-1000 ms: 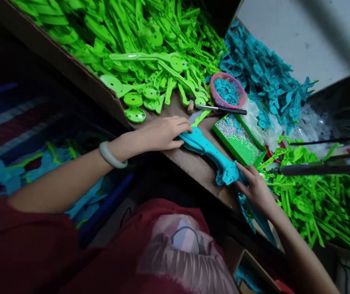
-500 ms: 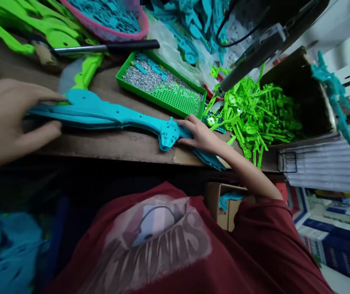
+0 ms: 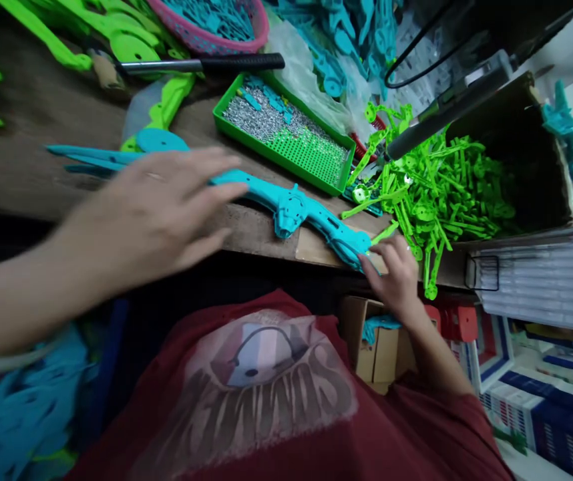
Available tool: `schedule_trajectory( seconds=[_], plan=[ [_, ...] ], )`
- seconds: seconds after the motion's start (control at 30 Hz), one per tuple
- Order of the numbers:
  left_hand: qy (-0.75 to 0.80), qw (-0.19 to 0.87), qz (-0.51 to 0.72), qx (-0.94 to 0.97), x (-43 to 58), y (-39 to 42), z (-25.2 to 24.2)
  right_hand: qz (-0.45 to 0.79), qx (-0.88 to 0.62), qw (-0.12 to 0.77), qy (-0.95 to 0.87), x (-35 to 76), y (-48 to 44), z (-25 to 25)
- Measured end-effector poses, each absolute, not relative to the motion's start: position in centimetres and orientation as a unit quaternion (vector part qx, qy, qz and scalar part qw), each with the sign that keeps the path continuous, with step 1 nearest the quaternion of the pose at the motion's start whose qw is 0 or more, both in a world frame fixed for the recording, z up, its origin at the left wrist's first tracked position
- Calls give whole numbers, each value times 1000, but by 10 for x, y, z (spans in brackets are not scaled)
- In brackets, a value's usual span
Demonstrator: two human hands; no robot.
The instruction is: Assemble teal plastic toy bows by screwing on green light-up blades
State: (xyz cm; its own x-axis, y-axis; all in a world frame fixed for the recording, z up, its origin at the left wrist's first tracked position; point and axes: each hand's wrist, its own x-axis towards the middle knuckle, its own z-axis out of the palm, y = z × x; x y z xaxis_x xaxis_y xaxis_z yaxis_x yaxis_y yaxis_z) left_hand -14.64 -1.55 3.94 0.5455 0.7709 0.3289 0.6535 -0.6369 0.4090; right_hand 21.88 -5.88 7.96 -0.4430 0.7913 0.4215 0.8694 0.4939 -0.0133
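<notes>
A long blue plastic assembly (image 3: 291,210) lies along the front edge of the brown workbench (image 3: 256,230). Over its left-middle stretch hovers my left hand (image 3: 166,207), fingers spread and blurred, holding nothing. At the assembly's right end is my right hand (image 3: 395,270), thumb and fingers bent together around the tip. The left end of the assembly sticks out beyond my left hand, beside a green plastic piece (image 3: 171,103). Behind the assembly stands a green tray (image 3: 284,160) of small metal screws with a few blue bits.
A black-handled metal tool (image 3: 241,62) lies behind the tray, near a pink basket (image 3: 206,43) of blue parts. At the right, green parts (image 3: 431,194) spill from a cardboard box (image 3: 551,227). A dark powered tool (image 3: 431,123) hangs above them.
My left hand has let go of the assembly's left end and moved right above it. My right hand has slid from beside the middle joint to the right end. The view has shifted slightly.
</notes>
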Motion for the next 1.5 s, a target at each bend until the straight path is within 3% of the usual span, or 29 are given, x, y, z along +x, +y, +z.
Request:
schedule_trajectory(
  seconds=[0.1,0.2,0.47,0.7,0.8,0.97,1.03,1.17,1.23,1.3,1.43,1.5],
  plan=[
    [314,105,222,917,-95,6,24,-239,-477,247,-809,221,-100,39],
    [292,131,203,925,-63,26,5,-303,-438,243,-811,221,-121,1],
    [269,73,138,950,-56,33,14,-235,-542,119,-798,217,-127,-39],
    [253,78,161,951,-52,37,6,-220,-610,118,-752,203,-127,-50],
    [265,81,161,947,-52,36,3,-219,-583,168,-764,214,-132,-38],
    [277,75,169,943,-48,26,-1,-269,-539,362,-712,232,-110,12],
    [283,82,169,941,-48,19,1,-206,-531,324,-755,224,-81,33],
    [310,67,191,929,-63,8,7,-42,-424,89,-900,190,-21,53],
    [318,50,199,926,-75,7,7,-6,-367,33,-929,184,-5,53],
    [304,34,204,930,-84,8,2,-9,-363,107,-926,195,7,52],
    [260,-44,243,934,-87,13,-11,-122,-474,511,-707,234,50,67],
    [248,-72,266,929,-83,13,-15,-83,-485,579,-650,244,87,75]
  ],
)
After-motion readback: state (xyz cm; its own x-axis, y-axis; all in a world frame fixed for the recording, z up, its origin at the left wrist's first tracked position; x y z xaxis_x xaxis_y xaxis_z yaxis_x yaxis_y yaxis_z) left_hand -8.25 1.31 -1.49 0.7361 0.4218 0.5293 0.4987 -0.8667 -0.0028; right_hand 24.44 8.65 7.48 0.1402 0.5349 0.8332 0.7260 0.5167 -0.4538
